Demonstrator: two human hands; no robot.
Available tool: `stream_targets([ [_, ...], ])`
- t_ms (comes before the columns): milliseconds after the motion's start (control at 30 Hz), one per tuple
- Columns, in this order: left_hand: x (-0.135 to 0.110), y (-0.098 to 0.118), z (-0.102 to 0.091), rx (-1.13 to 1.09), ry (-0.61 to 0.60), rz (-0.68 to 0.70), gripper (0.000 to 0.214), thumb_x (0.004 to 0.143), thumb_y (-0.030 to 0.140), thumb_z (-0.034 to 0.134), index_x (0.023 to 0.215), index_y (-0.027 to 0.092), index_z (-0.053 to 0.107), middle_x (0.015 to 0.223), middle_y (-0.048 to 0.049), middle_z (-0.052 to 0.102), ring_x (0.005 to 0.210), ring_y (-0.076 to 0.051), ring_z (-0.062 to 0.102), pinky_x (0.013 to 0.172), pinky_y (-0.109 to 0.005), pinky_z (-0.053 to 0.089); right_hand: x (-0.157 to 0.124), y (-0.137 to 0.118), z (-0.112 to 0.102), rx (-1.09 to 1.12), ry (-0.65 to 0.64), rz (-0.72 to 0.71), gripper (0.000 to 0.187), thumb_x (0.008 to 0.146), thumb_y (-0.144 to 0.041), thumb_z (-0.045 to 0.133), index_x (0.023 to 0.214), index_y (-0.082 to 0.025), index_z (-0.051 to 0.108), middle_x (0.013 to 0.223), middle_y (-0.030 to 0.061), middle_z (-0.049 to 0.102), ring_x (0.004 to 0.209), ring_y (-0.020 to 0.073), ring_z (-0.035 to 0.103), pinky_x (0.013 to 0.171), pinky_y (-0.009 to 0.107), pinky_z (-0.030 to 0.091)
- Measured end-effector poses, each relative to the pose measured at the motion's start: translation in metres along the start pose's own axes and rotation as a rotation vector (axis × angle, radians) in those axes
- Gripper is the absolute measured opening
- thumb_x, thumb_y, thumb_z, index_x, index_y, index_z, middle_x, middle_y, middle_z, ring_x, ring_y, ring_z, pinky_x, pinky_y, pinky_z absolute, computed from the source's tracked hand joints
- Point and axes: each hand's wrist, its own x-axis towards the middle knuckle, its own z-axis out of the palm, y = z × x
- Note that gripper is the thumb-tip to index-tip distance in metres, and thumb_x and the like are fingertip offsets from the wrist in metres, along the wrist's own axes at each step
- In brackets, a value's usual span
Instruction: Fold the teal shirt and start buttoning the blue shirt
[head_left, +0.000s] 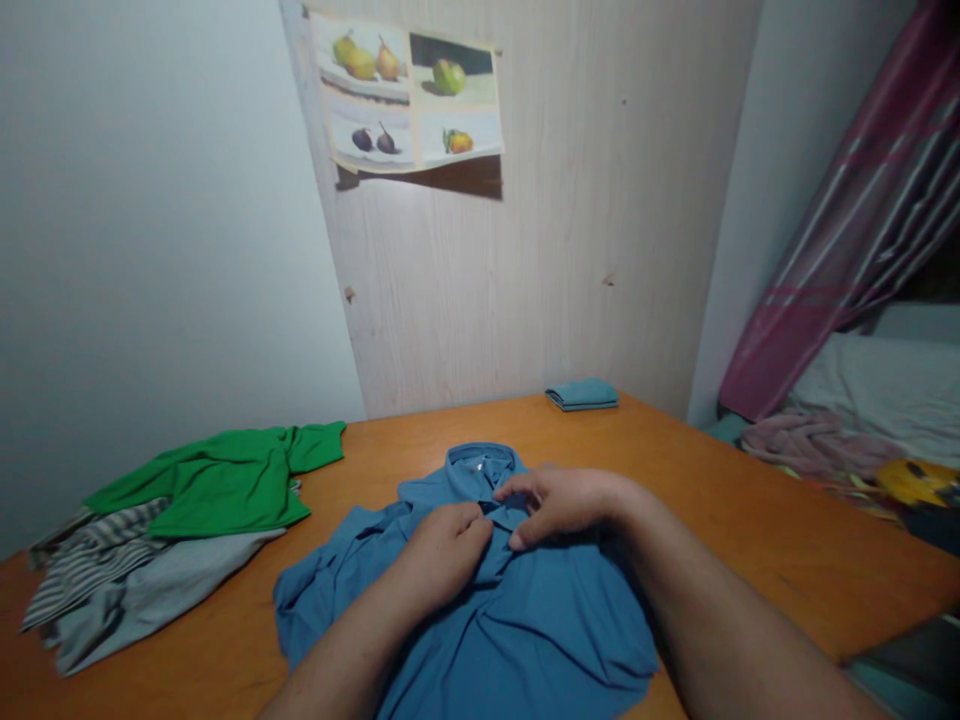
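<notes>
A blue collared shirt [540, 620] lies front up and wrinkled on the orange-brown table, its collar pointing to the wall. My left hand [448, 550] is closed on the shirt's front placket, a little below the collar, with fingertips pinching the cloth. Just to the right, my right hand [559, 508] is at the other side of the placket, thumb and fingers apart and curved over the fabric. Nothing shows between those right fingers.
On the table's left lies a pile with a green shirt [232, 485] over striped and grey clothes [169, 590]. A folded blue-green cloth [583, 394] sits at the back edge of the table [735, 530]. A pink curtain [810, 260] hangs at right, near bedding.
</notes>
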Motion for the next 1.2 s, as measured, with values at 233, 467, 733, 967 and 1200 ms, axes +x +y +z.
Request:
stream_targets([
  [233, -0.007, 0.009, -0.001, -0.022, -0.074, 0.03, 0.036, 0.088, 0.039, 0.046, 0.056, 0.022, 0.044, 0.058, 0.003, 0.045, 0.058, -0.015, 0.042, 0.053, -0.026, 0.025, 0.014, 0.012, 0.006, -0.119, 0.362, 0.081, 0.03, 0.067, -0.015, 0.067, 0.096, -0.022, 0.07, 0.072, 0.0, 0.064, 0.058, 0.0115, 0.052, 0.051, 0.021, 0.032],
  [467, 0.001, -0.006, -0.001, -0.019, 0.038, -0.031, 0.016, 0.082, 0.021, 0.045, 0.075, 0.021, 0.059, 0.068, 0.0011, 0.058, 0.067, -0.016, 0.051, 0.059, -0.024, 0.032, 0.009, -0.002, 0.008, -0.078, 0.25, -0.02, 0.03, 0.069, -0.012, 0.062, 0.095, -0.022, 0.072, 0.071, -0.0019, 0.064, 0.058, 0.0098, 0.051, 0.052, 0.019, 0.035],
  [733, 0.003, -0.017, 0.005, 0.044, -0.061, -0.022, 0.023, 0.068, 0.012, 0.055, 0.083, 0.021, 0.069, 0.066, 0.0034, 0.058, 0.061, -0.014, 0.05, 0.055, -0.023, 0.03, 0.004, -0.004, 0.009, -0.088, 0.076, -0.026, 0.024, 0.07, -0.012, 0.06, 0.087, -0.021, 0.076, 0.068, -0.0025, 0.067, 0.055, 0.0092, 0.053, 0.048, 0.017, 0.034],
  [967, 0.003, -0.015, 0.014, 0.035, -0.011, 0.008, 0.011, 0.068, 0.013, 0.056, 0.073, 0.02, 0.063, 0.066, 0.0029, 0.058, 0.062, -0.014, 0.048, 0.056, -0.024, 0.029, 0.007, -0.01, 0.014, -0.176, 0.179, -0.03, 0.021, 0.07, -0.013, 0.062, 0.083, -0.023, 0.075, 0.067, -0.0032, 0.066, 0.058, 0.0103, 0.053, 0.051, 0.019, 0.033],
  [1200, 0.012, -0.021, 0.024, -0.032, 0.099, -0.022, 0.008, 0.076, 0.018, 0.054, 0.068, 0.02, 0.054, 0.062, 0.0035, 0.053, 0.059, -0.012, 0.045, 0.055, -0.024, 0.027, 0.012, -0.011, 0.019, -0.182, 0.24, -0.048, 0.02, 0.074, -0.015, 0.06, 0.086, -0.023, 0.074, 0.073, -0.0023, 0.068, 0.065, 0.0121, 0.056, 0.054, 0.02, 0.034],
])
